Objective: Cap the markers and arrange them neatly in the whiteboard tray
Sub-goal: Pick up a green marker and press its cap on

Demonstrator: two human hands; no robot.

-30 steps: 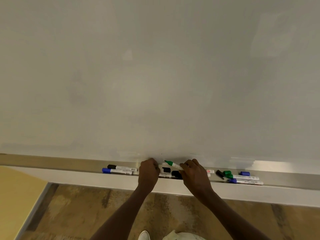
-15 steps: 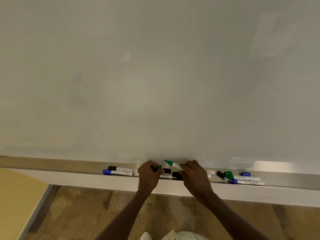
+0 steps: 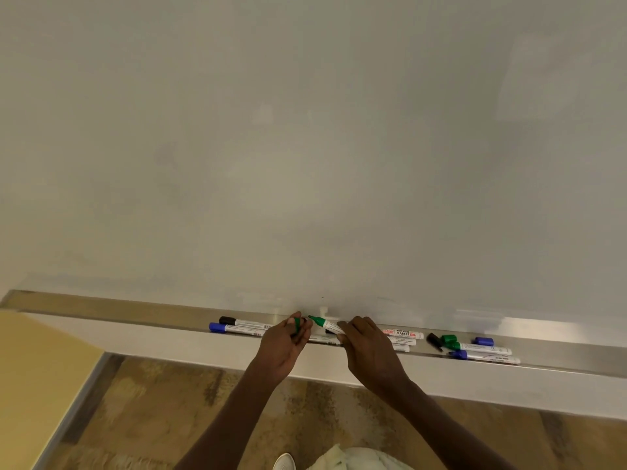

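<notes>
Capping is being carried out midway along the whiteboard tray (image 3: 559, 354), with the job judged to be partly done. An uncapped green marker (image 3: 326, 324) is being held in the right hand (image 3: 368, 347), its barrel gripped by curled fingers and its green tip being pointed left and slightly upward, just above the tray. A green cap (image 3: 297, 324) is being pinched between the fingertips of the left hand (image 3: 281, 347), just beside that tip but not yet on it; the grip of each hand is therefore narrow and occupied, one by the marker, the other by the cap. At the left of the tray, a black marker (image 3: 242, 322) and a blue marker (image 3: 234, 329) are being kept side by side with their caps on, and these are being read as the finished part of the row. Behind the right hand, several white-barrelled markers (image 3: 403, 337) are lying together, their ends being hidden by the hand, so whether they are capped cannot be told. Further right, the rest is being left loose: a black cap (image 3: 433, 340), a second green cap (image 3: 449, 338) and a blue cap (image 3: 484, 341) are lying apart from a second green marker (image 3: 483, 348) and a second blue marker (image 3: 485, 357), both apparently uncapped. Most of the capping and the final lining-up are being judged as outstanding.
</notes>
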